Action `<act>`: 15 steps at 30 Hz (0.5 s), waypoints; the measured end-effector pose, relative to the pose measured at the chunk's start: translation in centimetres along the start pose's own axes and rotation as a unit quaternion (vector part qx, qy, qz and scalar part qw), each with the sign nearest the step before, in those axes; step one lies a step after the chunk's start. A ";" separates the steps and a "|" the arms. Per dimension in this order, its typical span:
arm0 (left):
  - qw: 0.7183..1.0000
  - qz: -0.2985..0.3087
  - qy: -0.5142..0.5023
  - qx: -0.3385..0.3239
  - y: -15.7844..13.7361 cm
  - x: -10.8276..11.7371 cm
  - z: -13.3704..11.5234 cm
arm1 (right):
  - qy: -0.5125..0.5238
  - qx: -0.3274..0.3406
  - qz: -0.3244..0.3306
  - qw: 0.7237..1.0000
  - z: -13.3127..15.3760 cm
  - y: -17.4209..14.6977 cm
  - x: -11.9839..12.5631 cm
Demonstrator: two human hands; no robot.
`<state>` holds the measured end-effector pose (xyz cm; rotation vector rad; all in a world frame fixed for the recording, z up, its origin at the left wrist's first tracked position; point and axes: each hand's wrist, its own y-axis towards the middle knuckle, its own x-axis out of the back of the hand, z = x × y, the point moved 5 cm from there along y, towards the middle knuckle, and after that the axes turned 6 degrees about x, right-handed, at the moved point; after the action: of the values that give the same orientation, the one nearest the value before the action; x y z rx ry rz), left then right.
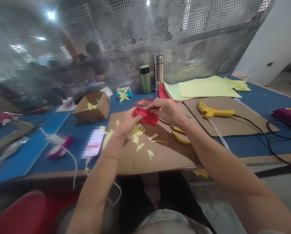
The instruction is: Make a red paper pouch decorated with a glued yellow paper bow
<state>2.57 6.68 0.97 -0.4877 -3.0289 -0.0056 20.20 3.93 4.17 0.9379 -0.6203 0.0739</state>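
The red piece (pixel 151 118) is held above the near cardboard sheet (pixel 174 159), in the middle of the worktop (pixel 74 132). The left hand (pixel 128 121) is clamped on its left end, and the right hand (pixel 164 109) pinches its far right edge. Steadying the left end and pinching lightly on the right should keep its walls from creasing. It looks soft, felt-like and roughly box-shaped. Below, thin yellow scraps (pixel 140 147) lie in curls and slivers on the matte cardboard; rightward sits a hard plastic glue gun (pixel 218 112).
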 end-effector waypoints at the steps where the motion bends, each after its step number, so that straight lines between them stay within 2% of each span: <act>1: 1.000 0.000 -0.006 0.000 0.0 0.0 0.0 | 0.001 -0.007 0.001 1.000 -0.1 0.0 0.2; 6: 0.999 0.029 -0.038 0.002 -0.1 -0.3 -0.2 | 0.015 -0.024 0.010 1.000 -0.3 0.0 0.6; 15: 0.998 0.039 -0.045 0.021 -0.3 -0.3 -0.4 | 0.004 -0.037 0.022 0.999 -0.1 0.1 0.4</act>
<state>2.77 6.30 1.32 -0.6188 -3.0875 0.0856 20.55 4.02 4.39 0.8523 -0.6319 0.0941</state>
